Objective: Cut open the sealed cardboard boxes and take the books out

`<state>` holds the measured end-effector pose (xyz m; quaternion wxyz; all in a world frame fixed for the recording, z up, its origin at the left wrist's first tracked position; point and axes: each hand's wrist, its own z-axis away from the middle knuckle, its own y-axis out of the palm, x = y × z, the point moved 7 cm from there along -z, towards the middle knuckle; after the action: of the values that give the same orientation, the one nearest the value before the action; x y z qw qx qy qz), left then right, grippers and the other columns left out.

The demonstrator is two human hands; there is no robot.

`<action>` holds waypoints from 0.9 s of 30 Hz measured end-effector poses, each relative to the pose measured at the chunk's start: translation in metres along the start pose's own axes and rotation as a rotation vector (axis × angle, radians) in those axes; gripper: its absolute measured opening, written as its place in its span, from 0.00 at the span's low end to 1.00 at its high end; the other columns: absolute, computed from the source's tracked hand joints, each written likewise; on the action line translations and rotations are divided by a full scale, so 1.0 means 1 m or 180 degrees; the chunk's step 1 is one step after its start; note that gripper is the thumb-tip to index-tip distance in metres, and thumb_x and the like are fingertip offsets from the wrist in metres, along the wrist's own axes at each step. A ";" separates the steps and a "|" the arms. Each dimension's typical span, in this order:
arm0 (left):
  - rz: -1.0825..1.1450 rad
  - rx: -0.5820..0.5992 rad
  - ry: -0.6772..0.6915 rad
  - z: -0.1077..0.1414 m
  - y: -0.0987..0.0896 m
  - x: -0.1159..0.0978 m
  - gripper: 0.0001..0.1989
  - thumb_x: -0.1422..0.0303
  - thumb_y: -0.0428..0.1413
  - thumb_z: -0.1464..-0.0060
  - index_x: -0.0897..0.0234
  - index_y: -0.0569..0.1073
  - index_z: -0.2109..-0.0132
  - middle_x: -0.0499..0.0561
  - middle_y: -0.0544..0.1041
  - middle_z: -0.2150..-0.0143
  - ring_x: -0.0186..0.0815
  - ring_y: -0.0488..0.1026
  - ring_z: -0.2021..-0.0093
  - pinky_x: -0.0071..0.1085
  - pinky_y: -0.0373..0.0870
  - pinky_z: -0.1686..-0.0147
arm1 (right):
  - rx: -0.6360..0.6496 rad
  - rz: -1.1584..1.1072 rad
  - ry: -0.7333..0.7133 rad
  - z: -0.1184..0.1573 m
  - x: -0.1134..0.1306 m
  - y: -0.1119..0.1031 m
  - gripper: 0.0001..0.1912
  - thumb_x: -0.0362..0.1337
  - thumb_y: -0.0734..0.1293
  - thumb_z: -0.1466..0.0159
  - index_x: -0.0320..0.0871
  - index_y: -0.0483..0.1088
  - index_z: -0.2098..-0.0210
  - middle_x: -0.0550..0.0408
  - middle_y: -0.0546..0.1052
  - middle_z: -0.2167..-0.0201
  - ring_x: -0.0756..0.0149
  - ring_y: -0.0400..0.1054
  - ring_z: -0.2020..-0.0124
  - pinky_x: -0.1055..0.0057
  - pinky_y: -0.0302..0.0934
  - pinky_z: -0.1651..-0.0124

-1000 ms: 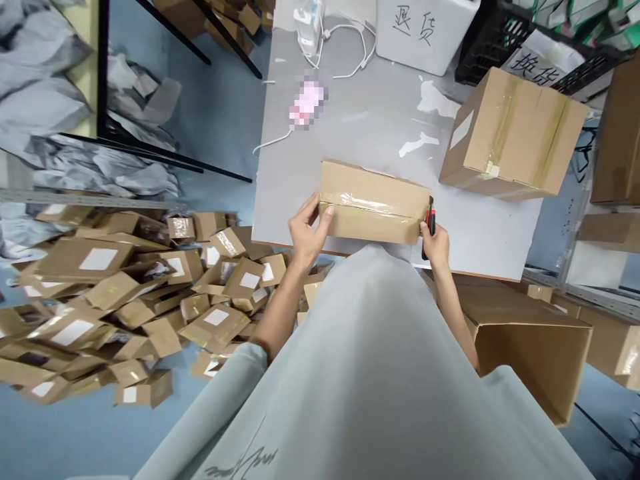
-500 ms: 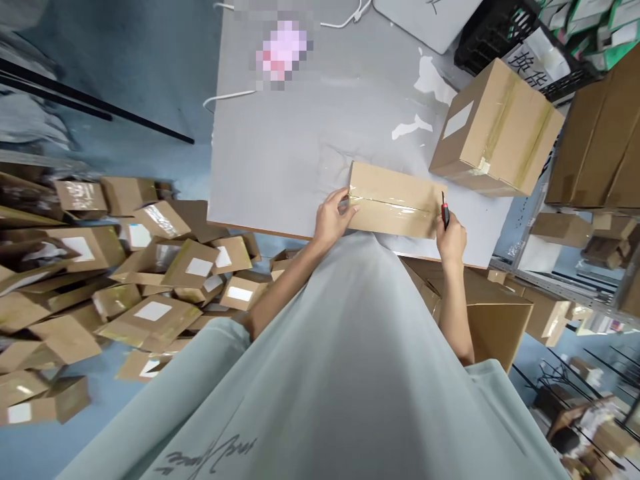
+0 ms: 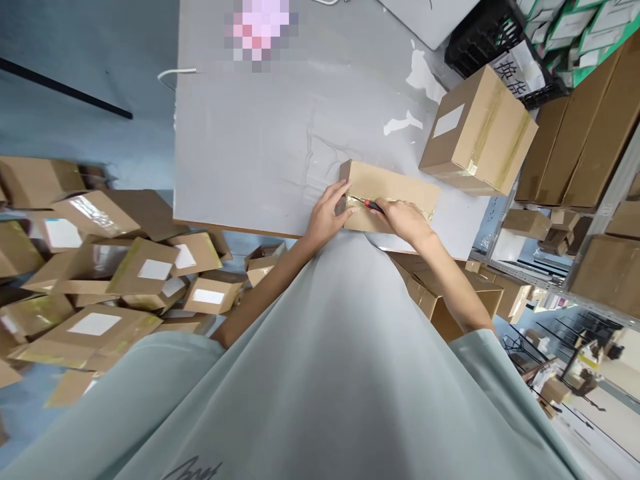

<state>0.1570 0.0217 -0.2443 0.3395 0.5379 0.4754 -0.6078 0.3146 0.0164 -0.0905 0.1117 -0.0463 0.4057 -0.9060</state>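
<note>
A long, narrow cardboard box (image 3: pixel 395 181) lies near the front edge of the grey table, with clear tape along its top seam. My left hand (image 3: pixel 327 215) grips its left end, the fingers at the far corner and the thumb at the near side. Above the box, my right hand (image 3: pixel 406 219) is closed around a red and black utility knife (image 3: pixel 371 205). The blade points left and lies at the taped seam close to the box's left end. My right hand covers part of the seam.
A larger taped carton (image 3: pixel 480 133) stands to the right on the table (image 3: pixel 240 147), before a black crate (image 3: pixel 485 47). A laptop (image 3: pixel 430 17) and a pixelated pink item (image 3: pixel 263 27) are at the back. Several cartons (image 3: pixel 95 327) pile up on the left floor; shelving (image 3: pixel 550 283) stands right.
My right hand has moved left with the utility knife, from the box's right end to over its seam near the left end. My left hand stays at the left end. The view has shifted.
</note>
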 end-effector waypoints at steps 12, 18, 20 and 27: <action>0.0202 -0.0016 -0.0080 -0.001 0.002 0.001 0.42 0.37 0.61 0.31 0.53 0.69 0.20 0.61 0.69 0.20 0.54 0.73 0.26 0.45 0.83 0.37 | 0.0305 0.0535 -0.0099 -0.017 0.004 -0.006 0.27 0.49 0.52 0.14 0.39 0.73 0.33 0.33 0.87 0.48 0.43 0.84 0.45 0.60 0.68 0.49; 0.0271 -0.0057 -0.0150 -0.003 0.003 0.006 0.43 0.37 0.62 0.32 0.52 0.69 0.20 0.62 0.68 0.20 0.55 0.72 0.24 0.45 0.84 0.39 | 0.0316 0.0696 -0.0228 -0.023 0.014 -0.018 0.23 0.33 0.53 0.16 0.36 0.72 0.32 0.30 0.86 0.47 0.45 0.83 0.42 0.58 0.69 0.44; 0.0311 -0.0078 -0.0163 -0.004 0.004 0.009 0.43 0.37 0.61 0.32 0.51 0.69 0.20 0.62 0.68 0.20 0.55 0.72 0.24 0.45 0.84 0.39 | 0.0224 0.0743 -0.0308 -0.025 0.019 -0.022 0.22 0.29 0.54 0.18 0.34 0.73 0.33 0.28 0.86 0.47 0.45 0.82 0.41 0.58 0.69 0.42; 0.0311 -0.0154 -0.0163 -0.003 0.005 0.019 0.46 0.34 0.60 0.33 0.54 0.69 0.20 0.65 0.70 0.22 0.54 0.78 0.31 0.46 0.85 0.41 | -0.0081 0.0772 -0.0514 -0.037 0.029 -0.020 0.20 0.30 0.59 0.20 0.34 0.77 0.38 0.28 0.85 0.46 0.45 0.82 0.43 0.56 0.72 0.42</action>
<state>0.1588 0.0250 -0.2636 0.3938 0.5364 0.4543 -0.5923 0.2763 0.0489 -0.1001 0.2520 -0.0712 0.4094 -0.8739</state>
